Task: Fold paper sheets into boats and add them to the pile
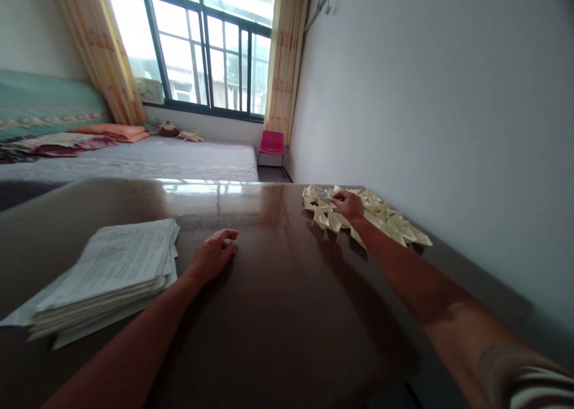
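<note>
On my feed the striped sleeve (538,379) is cut off at the frame edge, and one paper stack (107,262) lies on the glossy brown table (278,313) beside the left hand (215,253), thumb and fingers apart. Farther up, the right hand (350,204) has its fingers together at pale folded papers (397,223) near the wall (426,98), too crowded to count; I cannot tell whether they pinch one. Beyond are one bed (201,155), one pink chair (272,142), two curtains (282,56) and a glare-washed window (204,59).

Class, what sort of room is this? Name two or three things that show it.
Most likely a bedroom in a home: a wide bed with folded orange bedding stands beyond the table, and patterned curtains hang beside the window.
</note>
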The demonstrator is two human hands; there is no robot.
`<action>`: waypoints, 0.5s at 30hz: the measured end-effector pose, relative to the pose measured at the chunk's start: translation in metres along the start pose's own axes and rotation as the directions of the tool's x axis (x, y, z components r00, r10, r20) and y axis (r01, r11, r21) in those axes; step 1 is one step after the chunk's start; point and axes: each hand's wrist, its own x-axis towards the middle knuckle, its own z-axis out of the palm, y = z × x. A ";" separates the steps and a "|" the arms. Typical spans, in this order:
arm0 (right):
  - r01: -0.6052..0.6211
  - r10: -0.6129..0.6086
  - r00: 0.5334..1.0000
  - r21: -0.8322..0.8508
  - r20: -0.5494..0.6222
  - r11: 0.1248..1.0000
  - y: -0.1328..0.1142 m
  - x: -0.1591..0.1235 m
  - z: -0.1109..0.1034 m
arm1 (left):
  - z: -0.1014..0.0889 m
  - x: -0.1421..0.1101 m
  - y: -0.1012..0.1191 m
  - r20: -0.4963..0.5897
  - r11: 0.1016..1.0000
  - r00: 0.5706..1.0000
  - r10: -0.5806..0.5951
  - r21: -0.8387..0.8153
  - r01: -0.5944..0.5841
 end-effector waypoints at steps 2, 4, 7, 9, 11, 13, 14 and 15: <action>-0.020 0.020 1.000 -0.042 0.010 0.999 0.011 -0.010 0.005 | -0.001 0.000 0.002 0.011 1.000 1.000 -0.010 0.008 0.010; -0.033 0.035 0.999 -0.076 0.020 0.997 0.017 -0.017 0.013 | -0.002 0.000 0.003 0.026 1.000 0.999 -0.023 0.007 0.023; -0.048 0.051 0.998 -0.122 0.022 0.991 0.019 -0.019 0.021 | -0.003 0.000 0.004 0.031 0.999 0.999 -0.035 -0.005 0.035; -0.053 0.057 0.998 -0.145 0.020 0.988 0.019 -0.017 0.022 | -0.003 -0.001 0.004 0.029 0.999 0.999 -0.037 -0.019 0.037; -0.055 0.059 0.998 -0.158 0.022 0.986 0.020 -0.016 0.022 | -0.003 -0.001 0.004 0.029 0.999 0.999 -0.031 -0.031 0.032; -0.052 0.057 0.998 -0.163 0.027 0.985 0.020 -0.016 0.019 | -0.003 -0.001 0.005 0.030 0.999 0.999 -0.026 -0.034 0.027; -0.048 0.053 0.998 -0.163 0.031 0.985 0.020 -0.016 0.018 | -0.003 -0.001 0.005 0.031 0.999 0.999 -0.026 -0.031 0.027; -0.041 0.047 0.998 -0.162 0.036 0.986 0.020 -0.016 0.017 | -0.002 -0.001 0.005 0.033 0.999 0.999 -0.028 -0.025 0.029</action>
